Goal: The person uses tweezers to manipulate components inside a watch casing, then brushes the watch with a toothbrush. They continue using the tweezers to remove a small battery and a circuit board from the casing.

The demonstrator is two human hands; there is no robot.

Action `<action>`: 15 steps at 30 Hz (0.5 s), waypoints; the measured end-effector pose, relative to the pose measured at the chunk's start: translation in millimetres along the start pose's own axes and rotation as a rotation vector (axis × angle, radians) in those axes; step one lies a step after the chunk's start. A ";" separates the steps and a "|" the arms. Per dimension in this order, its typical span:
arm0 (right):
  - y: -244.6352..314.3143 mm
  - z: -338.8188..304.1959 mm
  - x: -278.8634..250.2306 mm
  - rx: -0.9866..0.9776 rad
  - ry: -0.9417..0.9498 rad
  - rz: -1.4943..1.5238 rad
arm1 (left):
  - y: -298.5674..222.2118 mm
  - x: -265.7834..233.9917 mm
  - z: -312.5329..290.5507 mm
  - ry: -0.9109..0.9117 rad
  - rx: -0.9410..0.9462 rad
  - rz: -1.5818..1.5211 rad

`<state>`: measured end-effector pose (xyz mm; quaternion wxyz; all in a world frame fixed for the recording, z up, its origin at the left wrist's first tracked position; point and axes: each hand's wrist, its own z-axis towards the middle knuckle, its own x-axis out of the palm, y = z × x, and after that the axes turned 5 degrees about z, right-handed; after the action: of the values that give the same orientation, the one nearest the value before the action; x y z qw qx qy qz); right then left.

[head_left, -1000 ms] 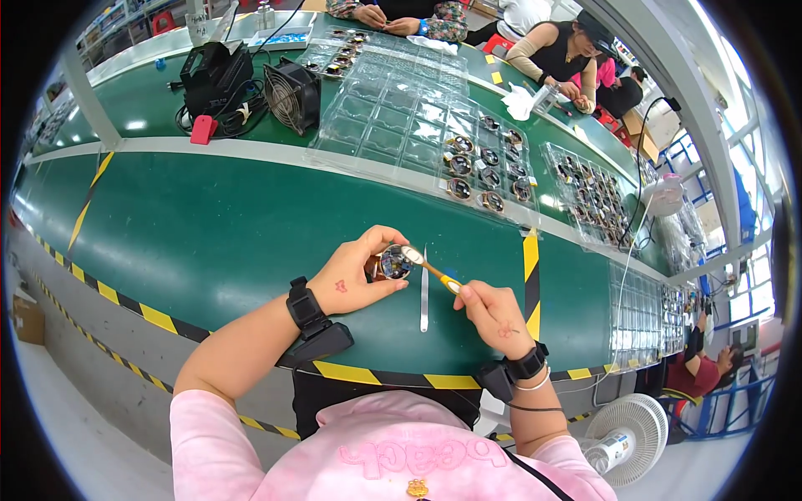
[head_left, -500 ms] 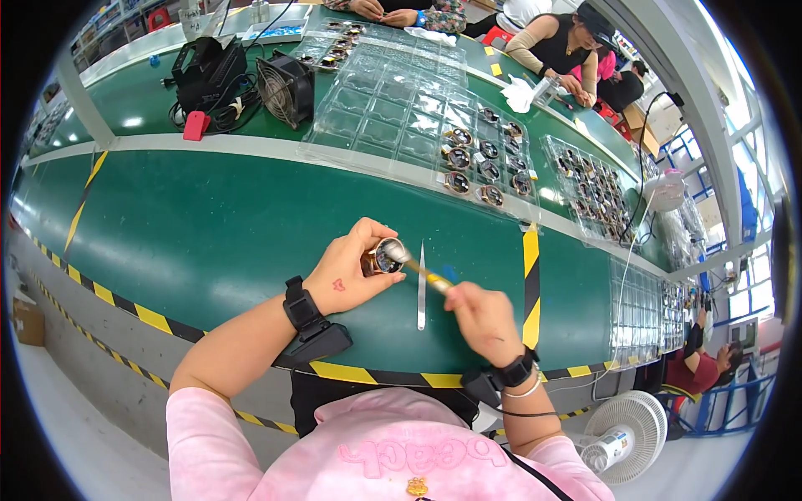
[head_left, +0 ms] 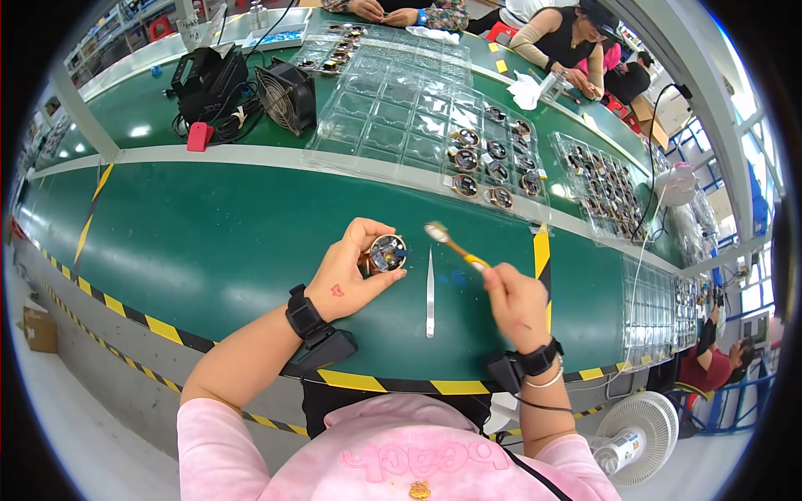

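Note:
My left hand (head_left: 344, 271) grips a small round gold-rimmed case (head_left: 388, 253), its open face turned up with dark and silvery parts inside. In my right hand (head_left: 516, 305) is a brush (head_left: 458, 248) with a yellow-and-brown handle and pale bristles. The bristle end is in the air to the right of the case, apart from it. Silver tweezers (head_left: 430, 296) lie on the green table between my hands, pointing away from me.
Beyond a pale rail stands a clear compartment tray (head_left: 380, 104) with several similar round cases. Another filled tray (head_left: 606, 175) is at the right. A black fan (head_left: 286, 96) and a red tag (head_left: 198, 136) sit far left. Co-workers sit across the table.
The brush has come out of the case and moved away to the right with my right hand. My left hand still holds the case, its inside now uncovered.

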<state>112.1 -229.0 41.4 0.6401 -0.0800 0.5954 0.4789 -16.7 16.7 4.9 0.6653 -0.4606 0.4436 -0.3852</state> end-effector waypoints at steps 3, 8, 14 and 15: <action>-27.1 -14.7 -9.2 0.080 -0.027 -0.035 | -0.8 0.2 0.4 0.030 0.018 -0.080; -42.4 -24.7 -17.4 0.031 -0.119 0.057 | 3.1 2.7 -1.7 0.084 0.027 -0.148; -6.5 13.2 -19.4 -0.346 -0.147 0.196 | 2.0 7.0 0.5 0.103 0.033 -0.159; 5.8 20.5 -12.7 -0.401 -0.092 0.266 | 1.5 5.9 0.2 0.093 0.025 -0.150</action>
<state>124.2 -218.8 60.4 0.5693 -0.1047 0.4641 0.6705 -14.5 11.8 2.1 0.6190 -0.4658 0.4336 -0.4603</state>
